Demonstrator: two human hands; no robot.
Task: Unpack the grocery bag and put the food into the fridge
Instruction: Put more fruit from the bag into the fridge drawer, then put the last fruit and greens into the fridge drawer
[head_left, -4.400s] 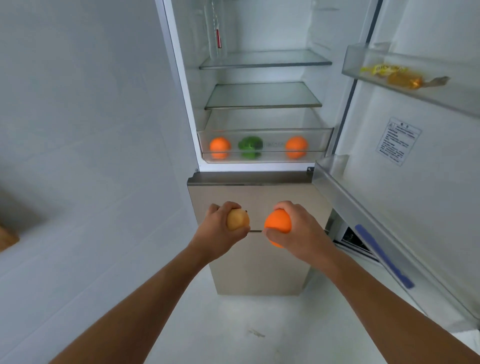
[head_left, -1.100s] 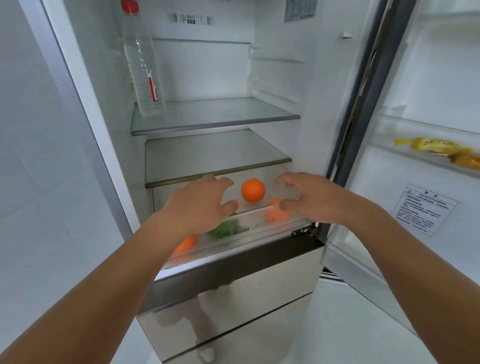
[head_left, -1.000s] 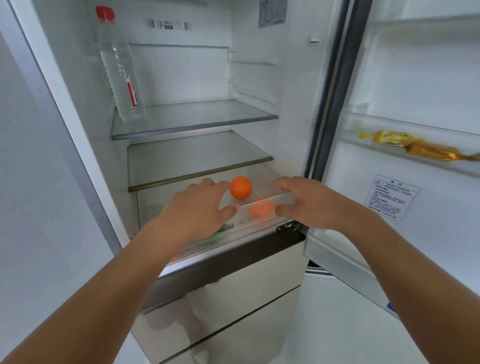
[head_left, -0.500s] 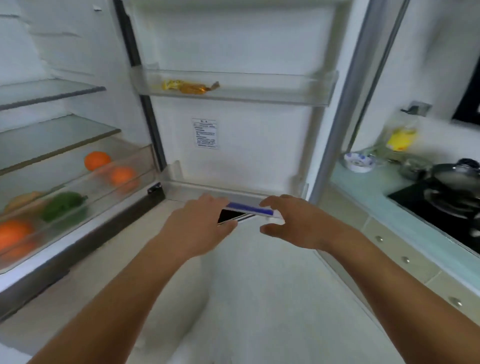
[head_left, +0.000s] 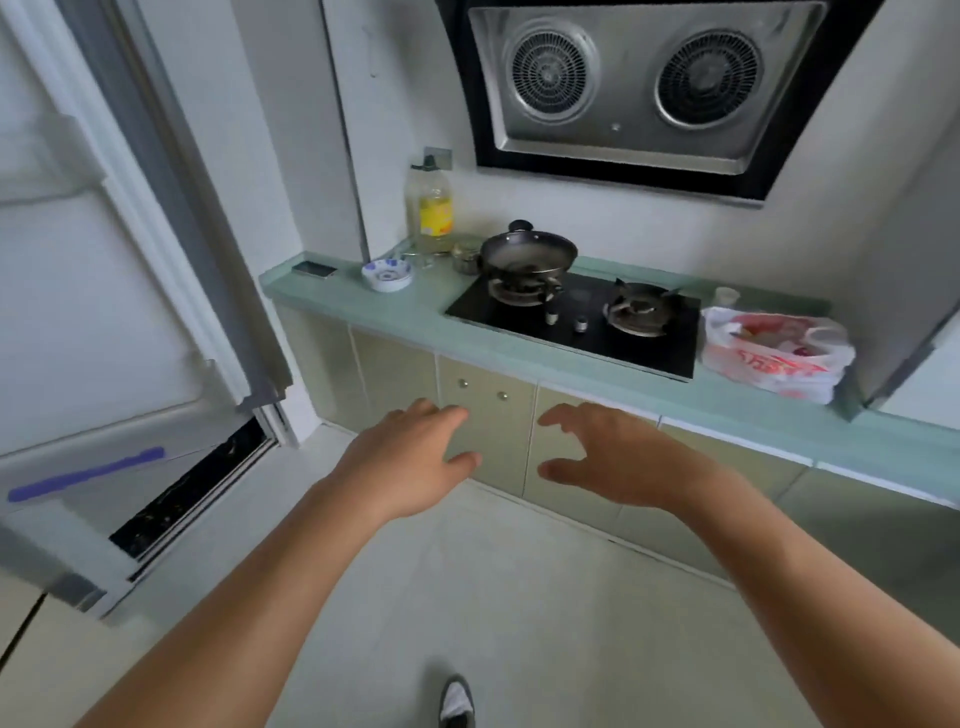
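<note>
A white plastic grocery bag (head_left: 774, 353) with red print sits on the green countertop (head_left: 415, 317) at the right, beside the stove; food shows through its open top. The open fridge door (head_left: 78, 291) fills the left edge; the fridge's inside is out of view. My left hand (head_left: 410, 462) and my right hand (head_left: 613, 457) hang in mid-air in front of the lower cabinets, fingers spread and relaxed, both holding nothing. The bag lies well beyond and to the right of my right hand.
A black two-burner stove (head_left: 576, 317) carries a dark wok (head_left: 527, 254). An oil bottle (head_left: 435, 208), a small patterned bowl (head_left: 387, 274) and a jar stand at the counter's left. A range hood (head_left: 639, 83) hangs above. Beige cabinet doors (head_left: 485, 415) run under the counter.
The view has swung right from the fridge's inside and door to the counter. The two fruits I held went into the crisper drawer; both hands are now empty.
</note>
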